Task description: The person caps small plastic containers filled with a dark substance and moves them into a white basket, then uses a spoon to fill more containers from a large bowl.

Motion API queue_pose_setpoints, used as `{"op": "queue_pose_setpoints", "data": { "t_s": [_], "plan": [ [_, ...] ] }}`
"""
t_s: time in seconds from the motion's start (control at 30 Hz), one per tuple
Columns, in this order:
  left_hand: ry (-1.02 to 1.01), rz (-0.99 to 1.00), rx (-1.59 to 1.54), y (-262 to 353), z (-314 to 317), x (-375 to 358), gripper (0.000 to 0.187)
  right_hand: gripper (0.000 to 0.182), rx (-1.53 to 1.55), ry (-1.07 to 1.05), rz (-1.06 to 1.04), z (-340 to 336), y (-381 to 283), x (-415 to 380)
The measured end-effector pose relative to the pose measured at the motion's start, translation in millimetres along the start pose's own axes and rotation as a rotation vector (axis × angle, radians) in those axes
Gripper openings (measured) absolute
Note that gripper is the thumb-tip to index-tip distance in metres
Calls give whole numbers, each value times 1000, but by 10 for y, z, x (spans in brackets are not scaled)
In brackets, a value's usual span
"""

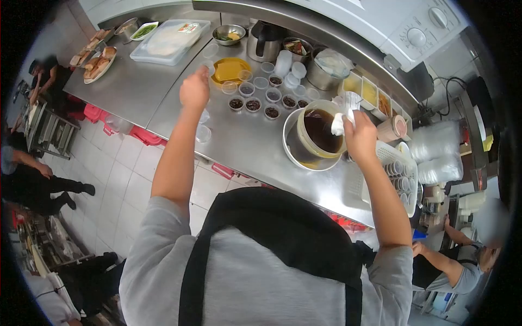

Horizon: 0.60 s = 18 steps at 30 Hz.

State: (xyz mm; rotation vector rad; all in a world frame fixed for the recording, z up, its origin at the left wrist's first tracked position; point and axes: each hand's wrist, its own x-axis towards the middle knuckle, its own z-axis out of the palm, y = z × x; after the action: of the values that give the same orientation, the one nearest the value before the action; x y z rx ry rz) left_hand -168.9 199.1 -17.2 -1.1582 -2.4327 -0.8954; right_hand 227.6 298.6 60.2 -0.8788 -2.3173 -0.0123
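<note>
My left hand (194, 90) is closed above the steel counter, its fingertips by a clear plastic cup (209, 66); whether it grips that cup is hard to see. In my right hand (360, 135) is a crumpled white cloth or paper (339, 125), held at the rim of a tub of dark brown liquid (322, 130). This tub sits in a white bowl (289, 148). Between my hands stand several small clear cups (253, 104) with dark contents, among other clear cups or lids. A yellow tray (227, 70) lies beyond my left hand.
A white basket (387, 155) with stacked small cups is at the right. Along the back are a steel jug (264, 42), a metal bowl (229, 33) and a lidded plastic box (169, 43). Bread fills a plate (100, 65) far left. Other people work at both sides.
</note>
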Motion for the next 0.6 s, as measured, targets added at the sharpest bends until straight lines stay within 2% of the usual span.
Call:
{"op": "queue_pose_setpoints", "data": {
  "t_s": [0.1, 0.2, 0.3, 0.37, 0.4, 0.5, 0.6],
  "plan": [
    [-205, -234, -562, 192, -321, -120, 12, 19, 74, -19, 135, 7, 34, 27],
    [-300, -239, -713, 250, -415, -265, 14, 21, 151, -90, 296, -36, 146, 3],
    [-362, -55, -1029, 298, -337, -420, 14, 21, 332, -104, 458, -89, 280, -58],
    [-340, -8, -1120, 553, -464, -539, 14, 19, 477, -137, 647, -202, 273, -56],
    [-329, 16, -1166, 697, -545, -587, 15, 15, 541, -119, 650, -208, 350, -87],
    [-409, 101, -1077, 989, -725, -643, 18, 15, 721, -133, 890, -301, 459, -132],
    [-470, 215, -948, 1234, -862, -675, 18, 12, 770, -104, 950, -372, 523, -183]
  ]
}}
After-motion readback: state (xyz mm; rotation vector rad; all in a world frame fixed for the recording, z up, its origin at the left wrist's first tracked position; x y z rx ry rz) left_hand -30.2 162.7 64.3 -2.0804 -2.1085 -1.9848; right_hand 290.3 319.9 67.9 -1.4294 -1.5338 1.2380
